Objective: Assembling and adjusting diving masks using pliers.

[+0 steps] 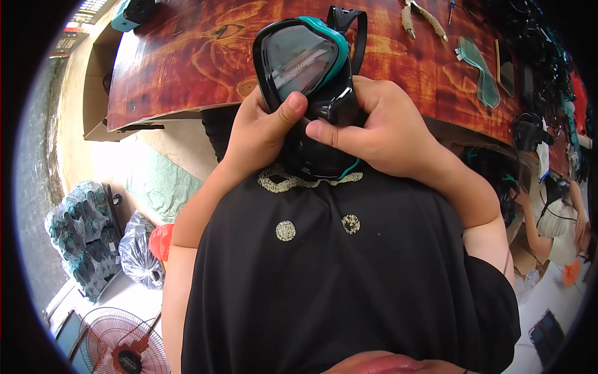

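A diving mask with a black and teal frame and a clear lens is held upright over the table's near edge, close to my chest. My left hand grips its left side, thumb pressed on the frame just under the lens. On the opposite side my right hand is closed round the black skirt, its thumb lying across the lower middle. The fingers of both hands are mostly hidden behind the mask. A black strap with a buckle sticks up at the mask's upper right.
The glossy red-brown wooden table spans the front. Pliers and a teal mask-shaped piece lie on it at right, near piled black parts. Stacked wrapped items, a plastic bag and a fan stand at left. Another person's hand shows far right.
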A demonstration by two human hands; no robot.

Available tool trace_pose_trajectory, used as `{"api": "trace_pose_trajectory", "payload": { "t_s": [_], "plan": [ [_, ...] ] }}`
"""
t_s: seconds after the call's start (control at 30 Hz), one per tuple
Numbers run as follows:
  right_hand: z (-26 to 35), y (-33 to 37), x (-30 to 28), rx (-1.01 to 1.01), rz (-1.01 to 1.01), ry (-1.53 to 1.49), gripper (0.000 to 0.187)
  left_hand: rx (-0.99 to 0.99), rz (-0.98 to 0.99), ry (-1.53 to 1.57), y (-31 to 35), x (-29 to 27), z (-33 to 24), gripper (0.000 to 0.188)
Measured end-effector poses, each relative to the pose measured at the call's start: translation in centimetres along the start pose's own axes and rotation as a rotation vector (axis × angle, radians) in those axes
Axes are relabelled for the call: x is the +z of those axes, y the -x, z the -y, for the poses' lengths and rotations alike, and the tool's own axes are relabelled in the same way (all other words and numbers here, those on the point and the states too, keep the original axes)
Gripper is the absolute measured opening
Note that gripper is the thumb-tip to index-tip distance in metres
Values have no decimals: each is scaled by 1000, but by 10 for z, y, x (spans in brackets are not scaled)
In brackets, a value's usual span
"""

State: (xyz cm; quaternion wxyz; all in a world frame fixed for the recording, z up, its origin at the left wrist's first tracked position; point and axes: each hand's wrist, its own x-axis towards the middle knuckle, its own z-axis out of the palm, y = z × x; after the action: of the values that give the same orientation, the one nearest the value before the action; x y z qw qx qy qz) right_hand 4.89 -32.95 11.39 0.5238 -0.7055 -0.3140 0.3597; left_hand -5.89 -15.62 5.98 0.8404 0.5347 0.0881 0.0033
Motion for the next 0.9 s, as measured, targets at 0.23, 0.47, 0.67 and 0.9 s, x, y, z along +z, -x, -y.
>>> {"api": "trace_pose_trajectory", "payload": {
  "t_s": [0.23, 0.47, 0.67, 0.9],
  "plan": [
    [-5, -7, 2, -19, -55, -78, 29, -119, -113, -55, 4, 7, -14, 55],
    [-18, -12, 1, -104, -130, -65, 35, -100, -110, 22, -6, 2, -17, 56],
    [-27, -19, -20, 121, 179, -776, 29, -115, -96, 85, -5, -1, -13, 54],
    [-30, -28, -21, 215, 81, -656, 26, -19, -179, -130, -7, 5, -16, 48]
  ]
}}
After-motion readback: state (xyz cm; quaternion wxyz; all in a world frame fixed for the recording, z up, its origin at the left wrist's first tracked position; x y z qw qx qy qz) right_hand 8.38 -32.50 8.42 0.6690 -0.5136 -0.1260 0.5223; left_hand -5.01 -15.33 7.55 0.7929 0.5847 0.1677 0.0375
